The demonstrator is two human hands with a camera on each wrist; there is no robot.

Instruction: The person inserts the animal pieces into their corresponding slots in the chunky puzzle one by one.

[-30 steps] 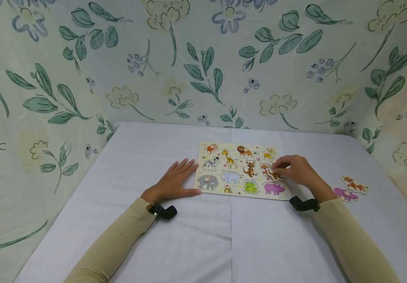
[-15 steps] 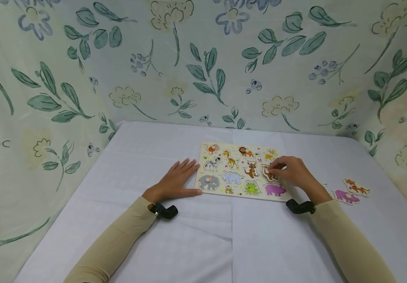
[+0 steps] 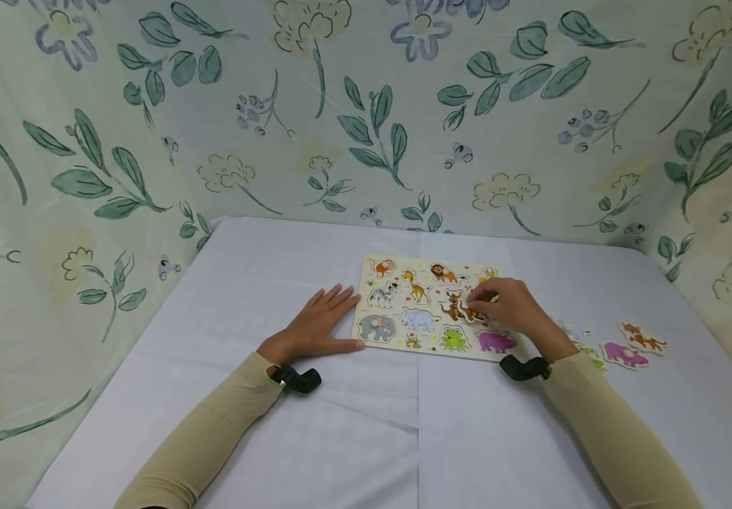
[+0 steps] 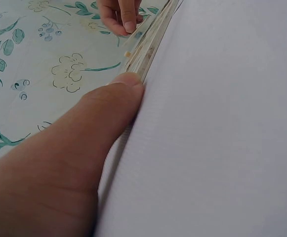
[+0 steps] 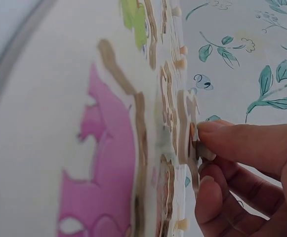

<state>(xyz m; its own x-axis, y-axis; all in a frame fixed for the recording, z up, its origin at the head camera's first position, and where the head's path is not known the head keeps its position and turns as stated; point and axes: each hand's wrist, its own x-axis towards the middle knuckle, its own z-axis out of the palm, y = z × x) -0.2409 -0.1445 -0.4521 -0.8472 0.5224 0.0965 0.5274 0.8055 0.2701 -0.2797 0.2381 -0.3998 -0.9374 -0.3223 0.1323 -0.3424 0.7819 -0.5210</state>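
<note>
A wooden animal puzzle board [image 3: 432,339] lies flat on the white-covered table. My right hand [image 3: 508,307] pinches a brown animal puzzle piece [image 3: 469,312] over the board's right half, beside the kangaroo picture [image 3: 450,305]. In the right wrist view, thumb and fingers grip the piece [image 5: 184,128] by its knob, and it stands a little off the board surface. My left hand [image 3: 316,325] lies spread on the cloth, its fingertips and thumb touching the board's left edge. The left wrist view shows that thumb [image 4: 108,103] against the board's edge.
To the right lie loose pieces: a tiger-like one [image 3: 642,338], a purple hippo [image 3: 624,355], and a green one [image 3: 595,360] and a pale blue one [image 3: 574,330] partly hidden by my right arm. Floral cloth [image 3: 366,141] hangs behind and beside the table.
My right hand has moved left across the board with the brown piece, toward the kangaroo picture. More loose pieces show beside my right wrist. My left hand stays put.
</note>
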